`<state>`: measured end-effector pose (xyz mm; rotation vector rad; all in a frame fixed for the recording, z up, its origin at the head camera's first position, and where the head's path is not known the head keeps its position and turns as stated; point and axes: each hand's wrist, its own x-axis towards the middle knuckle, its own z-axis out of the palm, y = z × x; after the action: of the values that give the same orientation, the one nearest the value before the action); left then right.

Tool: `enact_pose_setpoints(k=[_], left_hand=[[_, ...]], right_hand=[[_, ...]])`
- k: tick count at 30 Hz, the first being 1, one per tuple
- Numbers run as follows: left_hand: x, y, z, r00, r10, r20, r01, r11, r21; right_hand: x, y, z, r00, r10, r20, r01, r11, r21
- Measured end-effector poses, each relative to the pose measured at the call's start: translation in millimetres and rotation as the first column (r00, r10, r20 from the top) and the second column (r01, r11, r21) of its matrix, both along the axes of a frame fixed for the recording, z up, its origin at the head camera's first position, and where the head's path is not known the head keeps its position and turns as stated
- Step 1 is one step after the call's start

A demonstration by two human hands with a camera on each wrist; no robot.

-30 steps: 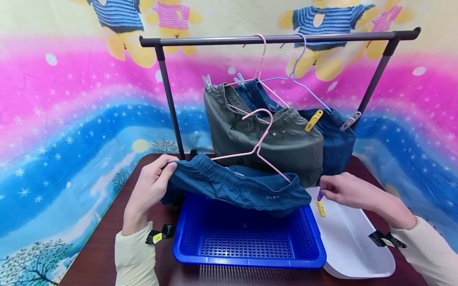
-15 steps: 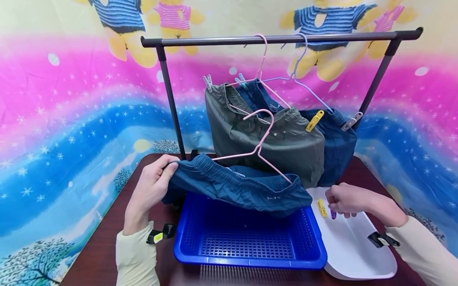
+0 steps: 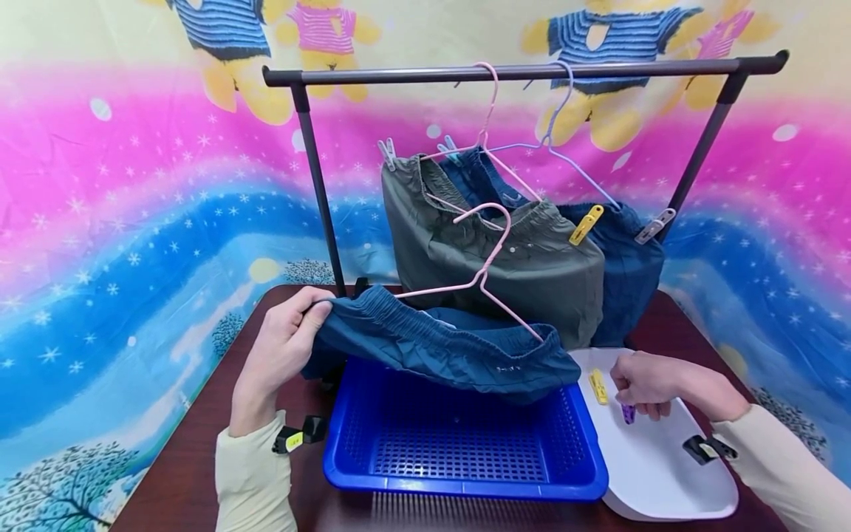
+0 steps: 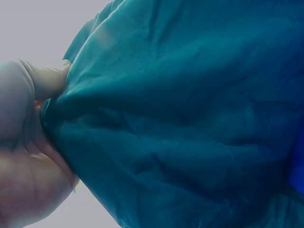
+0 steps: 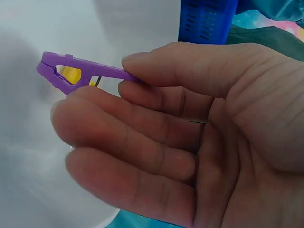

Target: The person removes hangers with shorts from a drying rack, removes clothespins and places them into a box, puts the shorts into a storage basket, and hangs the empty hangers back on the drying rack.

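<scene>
My left hand (image 3: 282,340) pinches one end of the elastic waistband of blue shorts (image 3: 432,351), thumb on top of the cloth in the left wrist view. A pink hanger (image 3: 490,258) sits inside the waistband, its hook standing up free of the rail. In my right hand (image 3: 654,380) a purple clothespin (image 5: 104,71) is pinched between thumb and index finger, the other fingers bent below it. That hand is over a white tray (image 3: 671,465), where a yellow clothespin (image 3: 598,386) lies just left of the purple one.
A blue basket (image 3: 465,489) stands below the shorts. Behind, a dark rack (image 3: 412,76) carries grey-green shorts (image 3: 492,273) and dark blue shorts (image 3: 634,273) on hangers, clipped with clothespins. A patterned cloth (image 3: 166,222) surrounds the brown table (image 3: 179,458).
My right hand has moved slightly right and down over the tray with the purple clothespin, away from the yellow one. The left hand keeps its hold on the shorts.
</scene>
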<state>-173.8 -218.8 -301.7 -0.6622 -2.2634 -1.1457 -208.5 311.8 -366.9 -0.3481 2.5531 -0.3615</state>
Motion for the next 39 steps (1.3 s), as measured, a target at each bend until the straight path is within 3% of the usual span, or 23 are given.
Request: enact_pose_setpoints(k=[5, 10, 17, 32, 39], left_hand=[[-0.3, 0, -0.2, 1.000, -0.008, -0.004, 0.008, 1.000, 0.004], [-0.3, 1, -0.7, 1.000, -0.005, 0.001, 0.005, 1.000, 0.005], [-0.1, 1, -2.2, 1.000, -0.007, 0.003, 0.007, 1.000, 0.006], [-1.7, 0, -1.6, 1.000, -0.015, -0.011, 0.015, 1.000, 0.008], [-1.4, 1, -0.8, 1.000, -0.020, -0.008, 0.020, 1.000, 0.010]], right_hand=[[2.7, 4, -3.0, 0.999, -0.045, 0.027, 0.044, 0.999, 0.014], [3.6, 7, -4.8, 0.999, -0.040, 0.033, 0.040, 0.999, 0.010], [6.2, 6, -3.1, 0.999, -0.052, 0.000, 0.052, 0.999, -0.004], [28.9, -2, 52.6, 0.987, 0.086, -0.138, -0.101, 0.989, -0.111], [43.8, -4, 68.2, 0.945, 0.170, -0.280, -0.200, 0.976, -0.082]])
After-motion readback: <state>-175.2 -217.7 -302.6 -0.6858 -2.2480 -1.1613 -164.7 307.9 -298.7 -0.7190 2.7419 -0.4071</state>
